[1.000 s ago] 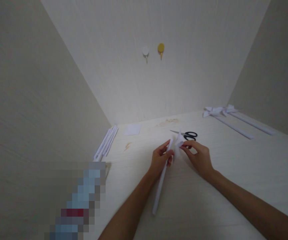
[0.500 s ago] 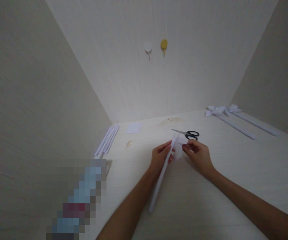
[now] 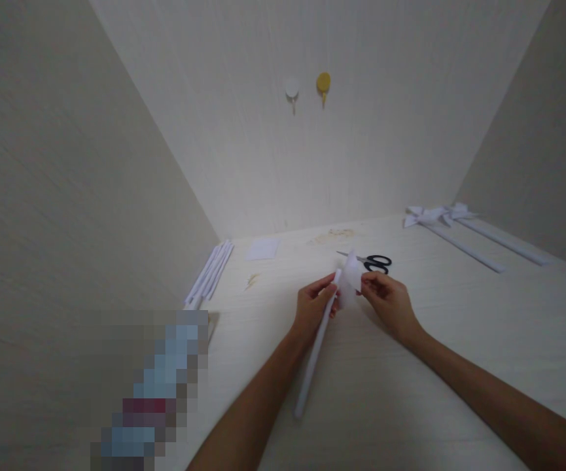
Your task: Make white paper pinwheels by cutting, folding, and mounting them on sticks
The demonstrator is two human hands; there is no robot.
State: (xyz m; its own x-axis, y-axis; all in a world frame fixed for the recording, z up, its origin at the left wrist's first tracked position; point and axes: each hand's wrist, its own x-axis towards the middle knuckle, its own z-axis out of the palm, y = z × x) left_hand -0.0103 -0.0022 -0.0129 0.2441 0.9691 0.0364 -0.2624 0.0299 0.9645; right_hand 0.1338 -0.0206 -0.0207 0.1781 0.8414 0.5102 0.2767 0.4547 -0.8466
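My left hand (image 3: 312, 306) is closed around the upper part of a white rolled paper stick (image 3: 316, 356), which slants down toward me. At the stick's top end is a white paper piece (image 3: 349, 278), slightly blurred. The fingers of my right hand (image 3: 388, 302) pinch that piece at its right edge. Whether the paper is joined to the stick I cannot tell. Just beyond my hands lie scissors (image 3: 377, 263) with black handles, their blades partly behind the paper.
At the right back lie two paper sticks (image 3: 469, 248) with folded paper pinwheel shapes (image 3: 427, 216) at their ends. Several white paper sticks (image 3: 210, 271) lie at the left, beside a paper square (image 3: 263, 248). A yellow hook (image 3: 323, 82) and a white hook (image 3: 292, 89) are on the back wall.
The paper piece has turned and now stands more upright beside the stick's top. My right hand has shifted slightly left; my left hand keeps its grip on the stick.
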